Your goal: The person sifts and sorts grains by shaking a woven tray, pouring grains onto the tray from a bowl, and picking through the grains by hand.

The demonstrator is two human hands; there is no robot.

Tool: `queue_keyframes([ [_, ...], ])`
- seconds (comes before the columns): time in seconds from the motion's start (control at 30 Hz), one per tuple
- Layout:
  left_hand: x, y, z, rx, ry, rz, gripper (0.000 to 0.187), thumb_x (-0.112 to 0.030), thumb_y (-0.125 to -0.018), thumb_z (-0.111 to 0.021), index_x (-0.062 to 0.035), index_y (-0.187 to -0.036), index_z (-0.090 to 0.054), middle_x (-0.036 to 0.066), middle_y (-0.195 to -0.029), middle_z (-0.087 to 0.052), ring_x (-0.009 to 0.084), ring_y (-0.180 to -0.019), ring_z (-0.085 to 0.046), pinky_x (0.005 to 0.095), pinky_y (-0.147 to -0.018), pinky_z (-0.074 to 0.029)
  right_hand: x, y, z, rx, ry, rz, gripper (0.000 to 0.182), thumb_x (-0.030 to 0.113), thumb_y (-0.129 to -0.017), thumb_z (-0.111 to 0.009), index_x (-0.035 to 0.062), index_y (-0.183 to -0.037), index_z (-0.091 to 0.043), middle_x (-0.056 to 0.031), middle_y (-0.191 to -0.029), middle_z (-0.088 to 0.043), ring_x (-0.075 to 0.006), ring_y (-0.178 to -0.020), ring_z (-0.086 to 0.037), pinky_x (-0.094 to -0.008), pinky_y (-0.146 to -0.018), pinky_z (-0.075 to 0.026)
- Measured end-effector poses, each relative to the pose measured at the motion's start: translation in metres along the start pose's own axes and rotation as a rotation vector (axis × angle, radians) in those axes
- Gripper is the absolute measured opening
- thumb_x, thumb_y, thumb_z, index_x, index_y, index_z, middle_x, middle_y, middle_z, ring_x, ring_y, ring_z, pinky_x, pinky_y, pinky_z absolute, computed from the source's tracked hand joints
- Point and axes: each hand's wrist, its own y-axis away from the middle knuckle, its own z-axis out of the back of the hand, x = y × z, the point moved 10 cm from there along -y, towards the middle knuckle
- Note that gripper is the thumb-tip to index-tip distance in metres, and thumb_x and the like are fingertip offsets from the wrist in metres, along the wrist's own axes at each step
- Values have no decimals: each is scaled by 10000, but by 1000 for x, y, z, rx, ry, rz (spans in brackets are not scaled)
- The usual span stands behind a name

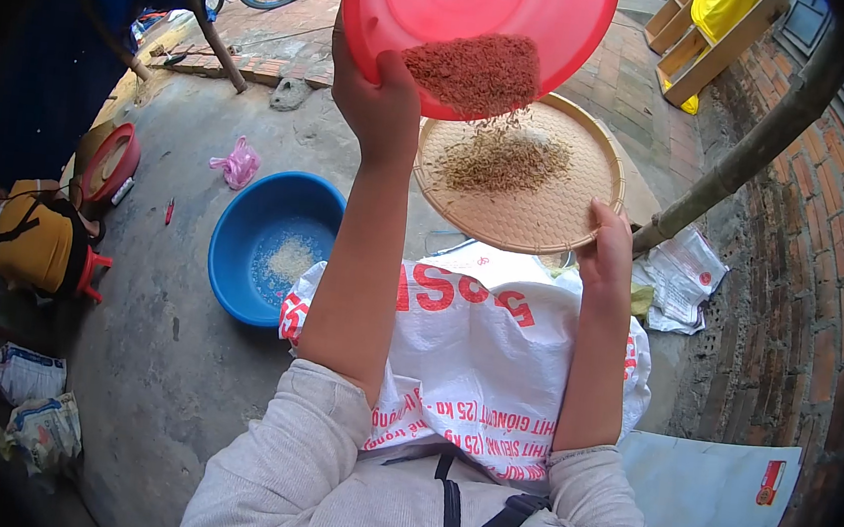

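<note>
A pink-red plastic basin (445, 5) is tipped toward me, its rim gripped by my left hand (376, 99). Reddish-brown grain or husks (479, 73) slide over its lower edge. They fall onto a round woven bamboo tray (572, 211), where a loose pile of brownish grain (506, 165) lies. My right hand (607, 250) is closed on the tray's near right rim, thumb on top. Across my lap lies a white printed sack (494, 360), below both forearms.
On the concrete floor to the left stands a blue basin (234, 237) with pale grains in it. Beyond it lies a pink plastic bag (237, 163). Another person (38, 235) sits at far left by a red basin (125, 167). A slanted pole (741, 171) and brick wall flank the right.
</note>
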Motion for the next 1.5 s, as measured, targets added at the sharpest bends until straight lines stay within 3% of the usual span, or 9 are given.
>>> queue_keyframes([
  [0.13,13,-2,2,-29,-3,0,424,13,-752,-461,16,-1176,-474,125,-1111,-561,219,-1004,-556,315,-884,-420,1,-1,1,-18,-21,13,394,25,-860,-446,12,-1246,-370,-135,-1124,-527,-210,-978,-570,-332,-827,-500],
  [0.33,78,5,9,-131,278,405,447,44,-764,-496,-18,-1204,-458,100,-1110,-549,180,-972,-551,273,-837,-438,10,-1,9,-77,-20,54,388,22,-857,-443,10,-1239,-381,-148,-1137,-520,-237,-1010,-561,-345,-847,-493],
  [0.6,157,46,14,-265,550,1040,785,91,-648,-407,-181,-1342,-159,156,-1250,-352,338,-1034,-513,476,-649,-582,15,-10,54,-311,-161,88,392,37,-851,-425,4,-1239,-382,-159,-1138,-515,-291,-987,-574,-431,-784,-530],
  [0.77,201,77,31,-412,436,1174,810,113,-666,-349,-245,-1354,-116,138,-1345,-258,390,-1142,-424,583,-741,-533,37,0,53,-368,-8,243,416,28,-841,-407,29,-1255,-362,-158,-1154,-503,-292,-991,-575,-409,-745,-549],
  [0.9,257,121,54,-508,322,1252,795,87,-747,-342,-303,-1383,-68,149,-1410,-179,439,-1212,-349,660,-765,-474,1,-25,63,-235,-254,-22,434,16,-831,-420,40,-1259,-349,-151,-1166,-487,-286,-991,-572,-404,-759,-543],
  [1.03,273,169,73,-514,166,1336,788,80,-765,-360,-293,-1388,-55,148,-1414,-173,440,-1218,-339,679,-767,-455,42,12,39,-361,-63,286,412,1,-819,-441,-18,-1225,-369,-162,-1141,-500,-303,-999,-560,-426,-829,-506],
  [1.13,338,206,97,-517,-21,1414,634,40,-766,-357,-202,-1333,-204,194,-1320,-335,444,-1060,-496,624,-679,-516,29,5,36,-322,-138,158,409,8,-824,-440,-26,-1226,-371,-166,-1145,-500,-299,-1016,-551,-418,-839,-497],
  [1.23,387,232,96,-283,17,1653,433,-25,-781,-359,12,-1211,-386,232,-1183,-479,377,-1015,-556,511,-699,-552,26,1,41,-281,-192,127,408,15,-835,-434,-24,-1235,-370,-169,-1163,-490,-300,-1039,-536,-429,-860,-481],
  [1.5,447,273,118,-507,127,1649,389,-30,-819,-435,-49,-1207,-457,162,-1123,-564,321,-1037,-562,506,-669,-545,25,3,42,-358,-129,171,359,27,-833,-451,-19,-1187,-413,-155,-1138,-522,-299,-1029,-551,-440,-863,-484],
])
